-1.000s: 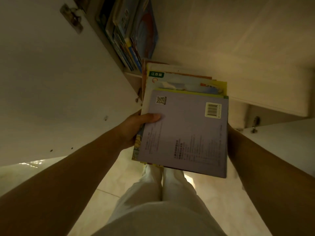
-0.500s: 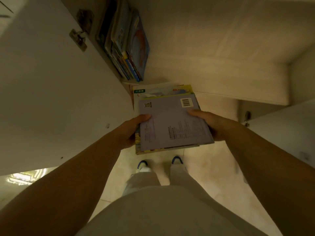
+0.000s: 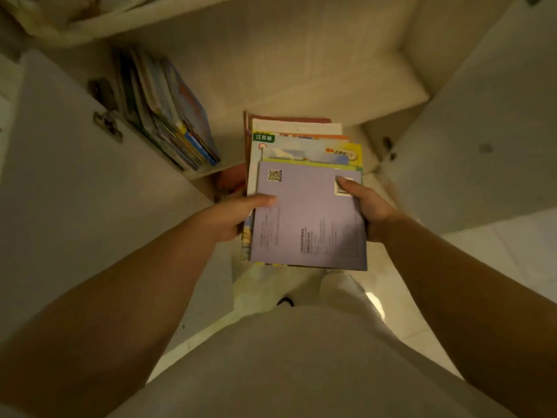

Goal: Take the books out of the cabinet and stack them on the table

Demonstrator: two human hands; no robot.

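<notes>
We're standing square in front of the open cabinet (image 3: 301, 70), both doors swung wide, pale floor under our feet. No table in view, so the stacking spot sits somewhere out of frame.

Inside, on the left of the shelf, a row of books (image 3: 168, 116) leans against the side wall, spines toward us, thin and colourful. Those remain to be taken out.

Out in front, clear of the shelf, we've got the bundle of books (image 3: 307, 218) lying flat between our palms, a lilac back cover on top, brighter covers and a reddish-brown one fanning out behind it. These look like thin paperbacks: light singly, a fair weight together, floppy, and glossy enough to slide over each other. The fanned far edges say the pile is already staggered.

Left hand (image 3: 232, 215) clamps the left edge, thumb flat across the lilac cover, fingers hidden underneath. Right hand (image 3: 367, 209) grips the right edge, thumb pressing on the barcode label (image 3: 342, 190).

Our read: hold at both long edges, fingers supporting beneath, and keep it level.
</notes>
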